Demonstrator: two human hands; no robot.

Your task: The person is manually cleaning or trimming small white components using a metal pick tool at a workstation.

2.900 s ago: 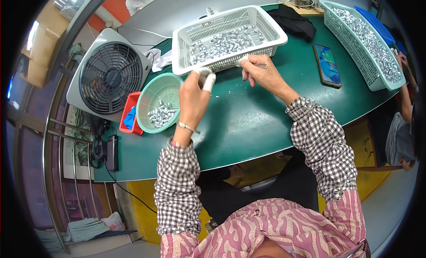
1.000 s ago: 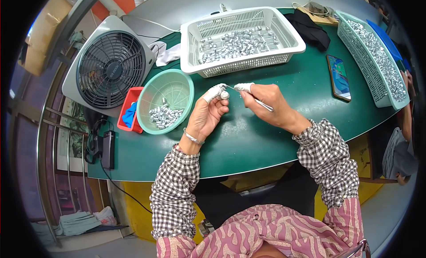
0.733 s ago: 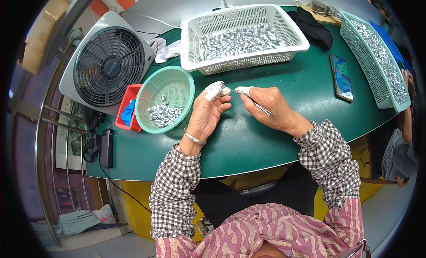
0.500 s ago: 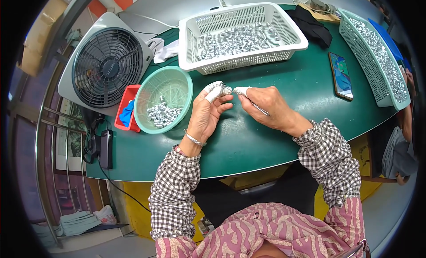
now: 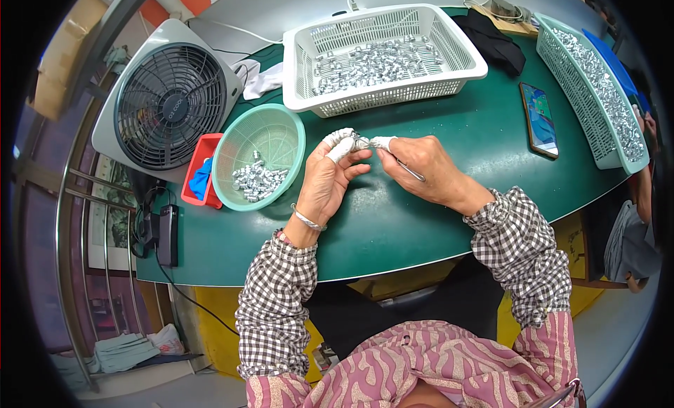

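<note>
Small metal part (image 5: 357, 136), mostly hidden, pinched by left hand (image 5: 327, 171), lies just left of right hand (image 5: 430, 168), which grips slim metal tool (image 5: 413, 172), long axis slanting far-left to near-right above tabletop (image 5: 393, 229).

open tabletop (image 5: 484, 145) between right hand (image 5: 430, 168) and obstructing phone (image 5: 539, 120)

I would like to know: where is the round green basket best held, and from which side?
Probably by the rim of the round green basket, at its right edge, coming from the right. The rim is free there, near the left hand, while the red bin crowds its left side. Silver pieces lie inside, so keeping it level seems wise.
</note>
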